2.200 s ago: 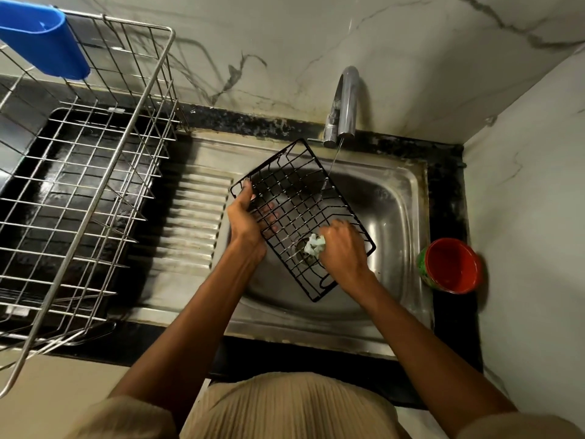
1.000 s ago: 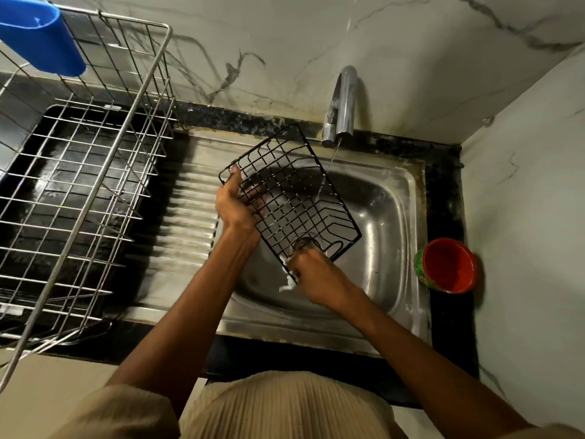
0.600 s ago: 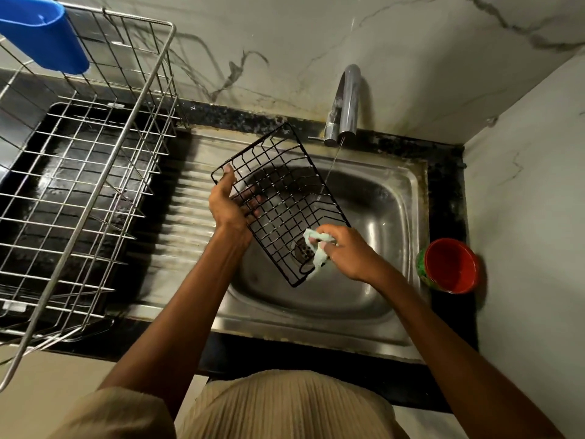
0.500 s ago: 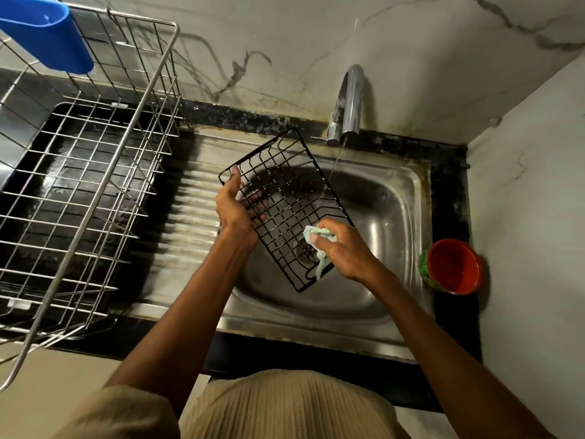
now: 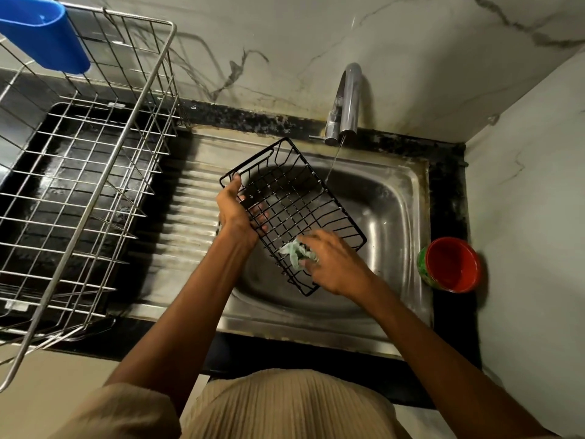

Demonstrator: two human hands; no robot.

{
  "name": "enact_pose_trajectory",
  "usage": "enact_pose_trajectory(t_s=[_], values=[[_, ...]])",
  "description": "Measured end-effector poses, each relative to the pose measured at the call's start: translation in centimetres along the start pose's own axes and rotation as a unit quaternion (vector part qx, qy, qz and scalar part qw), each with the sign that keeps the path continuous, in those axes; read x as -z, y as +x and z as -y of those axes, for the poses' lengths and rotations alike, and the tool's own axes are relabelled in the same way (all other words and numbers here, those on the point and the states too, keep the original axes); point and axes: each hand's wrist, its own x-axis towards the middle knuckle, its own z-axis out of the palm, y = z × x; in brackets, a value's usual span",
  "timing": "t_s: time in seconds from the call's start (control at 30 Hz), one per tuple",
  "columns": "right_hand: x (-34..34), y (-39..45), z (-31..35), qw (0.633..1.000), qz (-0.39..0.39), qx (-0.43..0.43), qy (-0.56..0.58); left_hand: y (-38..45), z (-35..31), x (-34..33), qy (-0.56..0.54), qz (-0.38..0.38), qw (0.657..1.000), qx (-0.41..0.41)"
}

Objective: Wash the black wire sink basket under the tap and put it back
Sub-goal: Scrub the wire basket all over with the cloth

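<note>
The black wire sink basket (image 5: 294, 198) is held tilted over the steel sink (image 5: 395, 217). My left hand (image 5: 235, 217) grips its left rim, thumb on top and fingers underneath. My right hand (image 5: 332, 264) holds a pale green scrub cloth (image 5: 294, 251) against the basket's lower inside corner. A thin stream of water runs from the chrome tap (image 5: 346, 103) down past the basket's far right edge.
A large steel wire dish rack (image 5: 95, 172) stands on the black counter at the left, with a blue plastic holder (image 5: 47, 36) hung on its top corner. A red-and-green cup (image 5: 451, 264) sits on the counter right of the sink. Marble walls close in behind and right.
The basket has tilted back and forth in my left hand. My right hand moved the cloth from the basket's lower edge, round its outside, to its lower inside corner.
</note>
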Motion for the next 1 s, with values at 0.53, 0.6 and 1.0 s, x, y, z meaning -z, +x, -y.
enact_pose_trajectory(t_s=[0.53, 0.6, 1.0], values=[[-2.1, -0.9, 0.5, 0.966, 0.049, 0.107, -0.229, 1.8, -0.6, -0.4, 0.102, 0.079, 0.991, -0.021], [-2.6, -0.8, 0.7, 0.964, 0.048, 0.127, -0.228, 1.6, -0.4, -0.3, 0.14, 0.061, 0.986, -0.068], [-3.7, -0.2, 1.6, 0.981, 0.031, 0.153, -0.114, -1.5, 4.8, 1.3, 0.321, 0.035, 0.939, -0.117]])
